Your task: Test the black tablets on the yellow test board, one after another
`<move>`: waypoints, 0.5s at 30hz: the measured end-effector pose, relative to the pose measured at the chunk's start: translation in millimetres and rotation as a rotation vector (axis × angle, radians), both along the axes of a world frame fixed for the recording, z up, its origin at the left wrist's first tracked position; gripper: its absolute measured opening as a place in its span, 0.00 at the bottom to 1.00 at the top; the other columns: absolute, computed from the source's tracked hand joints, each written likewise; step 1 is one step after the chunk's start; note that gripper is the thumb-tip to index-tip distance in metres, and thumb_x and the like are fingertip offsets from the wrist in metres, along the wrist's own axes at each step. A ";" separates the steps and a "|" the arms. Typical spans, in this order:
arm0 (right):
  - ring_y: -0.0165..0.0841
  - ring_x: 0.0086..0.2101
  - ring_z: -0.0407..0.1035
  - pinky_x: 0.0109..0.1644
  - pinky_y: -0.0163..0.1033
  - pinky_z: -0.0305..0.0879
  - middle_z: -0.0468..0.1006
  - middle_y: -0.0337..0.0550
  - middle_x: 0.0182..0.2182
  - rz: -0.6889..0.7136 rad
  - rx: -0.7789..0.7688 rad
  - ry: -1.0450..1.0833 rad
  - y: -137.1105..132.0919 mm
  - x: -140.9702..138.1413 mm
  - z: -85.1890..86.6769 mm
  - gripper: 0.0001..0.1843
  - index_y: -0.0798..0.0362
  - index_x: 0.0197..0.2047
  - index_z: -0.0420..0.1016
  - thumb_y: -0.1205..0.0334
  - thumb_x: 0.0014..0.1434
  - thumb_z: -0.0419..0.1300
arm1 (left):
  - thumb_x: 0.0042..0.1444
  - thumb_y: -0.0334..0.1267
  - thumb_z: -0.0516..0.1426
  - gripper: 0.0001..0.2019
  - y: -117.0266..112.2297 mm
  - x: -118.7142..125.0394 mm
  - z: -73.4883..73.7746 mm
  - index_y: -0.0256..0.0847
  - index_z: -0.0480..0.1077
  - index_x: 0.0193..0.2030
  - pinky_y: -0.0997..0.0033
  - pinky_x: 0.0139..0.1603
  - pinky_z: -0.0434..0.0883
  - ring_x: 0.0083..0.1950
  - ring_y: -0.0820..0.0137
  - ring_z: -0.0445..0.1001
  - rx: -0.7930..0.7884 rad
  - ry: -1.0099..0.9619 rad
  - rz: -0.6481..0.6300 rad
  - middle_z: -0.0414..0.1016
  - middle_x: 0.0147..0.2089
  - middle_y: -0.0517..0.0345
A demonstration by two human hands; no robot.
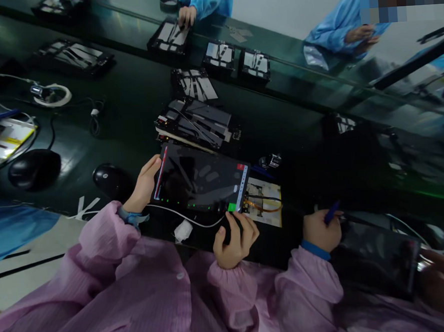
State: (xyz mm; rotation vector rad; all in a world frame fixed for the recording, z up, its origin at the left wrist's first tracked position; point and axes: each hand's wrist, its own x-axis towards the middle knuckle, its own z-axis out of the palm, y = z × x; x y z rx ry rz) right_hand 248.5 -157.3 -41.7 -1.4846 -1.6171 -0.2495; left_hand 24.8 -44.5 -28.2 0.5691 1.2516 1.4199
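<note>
A tablet-like screen [202, 182] is lit, with a red box and a green box at its right end. My left hand [142, 186] is closed round its left edge, and a blue band circles that wrist. By the lower right corner, my right hand [236, 238] has its fingers apart and bent, fingertips at or just over the green box. Nothing shows in that palm. A white cable [191, 219] runs below the screen. Just right of it lies a whitish panel with flex cables [267, 206], partly covered by the screen.
Stacked device parts [194, 120] stand behind the screen. Two black mice [34, 169] sit on the left. A co-worker's hand [321, 227] on the right holds a blue pen beside another dark screen [378, 256]. Across the bench, a hand [187, 17] touches more parts.
</note>
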 end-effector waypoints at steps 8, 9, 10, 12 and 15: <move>0.42 0.49 0.65 0.52 0.54 0.64 0.73 0.51 0.44 -0.034 -0.011 0.018 1.2 1.3 -1.8 0.12 0.56 0.44 0.75 0.66 0.59 0.54 | 0.48 0.47 0.64 0.16 -0.6 2.0 5.5 0.40 0.73 0.40 0.77 0.30 0.69 0.32 0.71 0.72 -0.010 -0.014 0.016 0.72 0.31 0.61; 0.42 0.49 0.65 0.52 0.54 0.64 0.74 0.51 0.44 -0.034 -0.012 0.024 1.2 1.8 -1.8 0.12 0.56 0.44 0.75 0.66 0.58 0.55 | 0.47 0.47 0.64 0.16 -0.6 2.4 6.3 0.40 0.73 0.40 0.78 0.30 0.69 0.33 0.71 0.73 -0.018 -0.019 0.016 0.73 0.32 0.60; 0.42 0.49 0.65 0.52 0.53 0.64 0.74 0.51 0.44 -0.033 -0.013 0.026 1.3 2.2 -1.5 0.12 0.56 0.43 0.75 0.66 0.58 0.55 | 0.47 0.47 0.64 0.16 -0.7 2.7 7.0 0.40 0.73 0.39 0.78 0.31 0.69 0.33 0.71 0.73 -0.026 -0.024 0.017 0.73 0.32 0.60; 0.42 0.49 0.66 0.52 0.53 0.64 0.74 0.51 0.44 -0.029 -0.015 0.027 1.7 2.7 -0.5 0.11 0.56 0.43 0.75 0.67 0.58 0.55 | 0.47 0.47 0.64 0.16 -0.8 3.1 7.9 0.40 0.72 0.38 0.78 0.31 0.69 0.33 0.71 0.73 -0.032 -0.030 0.012 0.72 0.31 0.60; 0.41 0.48 0.66 0.51 0.52 0.65 0.74 0.50 0.44 -0.024 -0.025 0.023 1.9 3.1 1.2 0.11 0.56 0.43 0.75 0.69 0.58 0.55 | 0.48 0.48 0.64 0.15 -1.4 3.4 8.4 0.40 0.72 0.38 0.78 0.30 0.69 0.31 0.72 0.71 -0.008 -0.022 -0.010 0.71 0.30 0.61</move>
